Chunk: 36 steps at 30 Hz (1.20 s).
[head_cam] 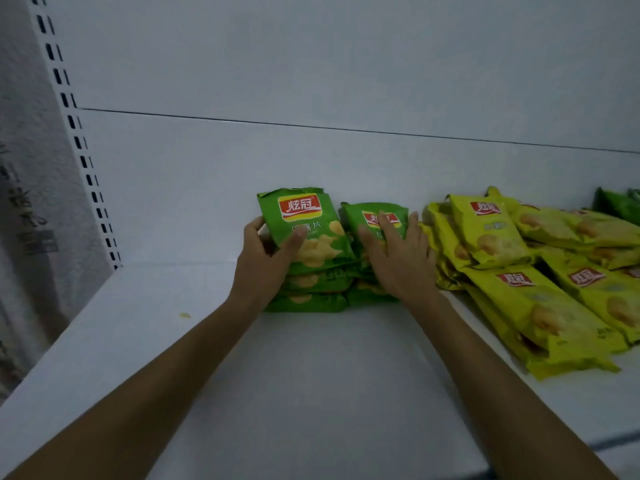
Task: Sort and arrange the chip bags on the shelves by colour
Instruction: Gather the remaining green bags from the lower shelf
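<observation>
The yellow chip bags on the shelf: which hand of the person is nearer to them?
The right hand. It rests on the right green stack, right beside the yellow chip bags. The left hand grips the top bag of the left green stack, farther away.

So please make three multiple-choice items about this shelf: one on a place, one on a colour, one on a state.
1. The yellow chip bags lie where, relative to the green chip bags?
A) to their left B) to their right C) beneath them

2. What colour is the bag gripped by the left hand?
A) green B) yellow C) red

3. How is the right hand?
A) clenched in the air B) flat on a green stack C) out of view

Answers: 1 B, the yellow pile fills the shelf's right side. 2 A, its front is green. 3 B, the spread fingers press on the right green stack.
</observation>
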{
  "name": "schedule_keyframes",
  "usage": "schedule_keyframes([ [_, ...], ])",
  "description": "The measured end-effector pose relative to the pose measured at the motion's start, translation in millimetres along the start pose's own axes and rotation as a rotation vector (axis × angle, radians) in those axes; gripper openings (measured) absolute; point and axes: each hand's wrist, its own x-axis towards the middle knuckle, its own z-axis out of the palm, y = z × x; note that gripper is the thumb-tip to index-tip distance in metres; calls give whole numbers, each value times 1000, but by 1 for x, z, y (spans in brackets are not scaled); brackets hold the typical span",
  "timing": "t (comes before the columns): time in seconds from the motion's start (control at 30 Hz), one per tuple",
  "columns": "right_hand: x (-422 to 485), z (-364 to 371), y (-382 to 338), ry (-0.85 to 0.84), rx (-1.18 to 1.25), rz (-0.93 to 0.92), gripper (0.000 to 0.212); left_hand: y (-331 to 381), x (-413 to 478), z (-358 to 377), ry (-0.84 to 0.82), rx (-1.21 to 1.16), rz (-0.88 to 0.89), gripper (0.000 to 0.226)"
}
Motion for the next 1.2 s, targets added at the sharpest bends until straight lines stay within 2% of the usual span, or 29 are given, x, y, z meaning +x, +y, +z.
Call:
schedule_keyframes([
  [0.13,2,9,4,167,-47,-76,61,-11,4,-1,-5,149,90,73],
  [0.27,3,11,7,381,25,-198,58,-12,11,-7,27,71,31,91],
  [0.33,4,12,8,458,25,-255,48,-12,13,-8,49,59,39,87],
  [0.37,4,12,8,444,26,-268,47,-12,13,-8,57,73,50,83],
  [0.47,1,17,7,320,-24,-263,63,-12,12,-9,54,99,35,79],
  [0.53,0,18,8,296,-43,-264,69,-12,14,-8,53,59,42,69],
  [0.6,-2,16,9,353,-15,-285,67,-10,12,-5,82,12,75,61],
  [0.67,-4,11,8,444,33,-312,58,-13,11,-3,136,24,120,63],
  [0.77,-6,8,8,480,84,-346,44,-21,10,-7,174,214,308,64],
  [0.87,-6,12,7,413,98,-390,43,-24,11,-10,190,454,538,74],
  [1.1,-7,16,9,446,125,-432,46,-22,2,-5,207,874,1115,53],
  [1.2,-8,9,6,539,190,-438,44,-19,-7,4,167,911,1237,52],
])
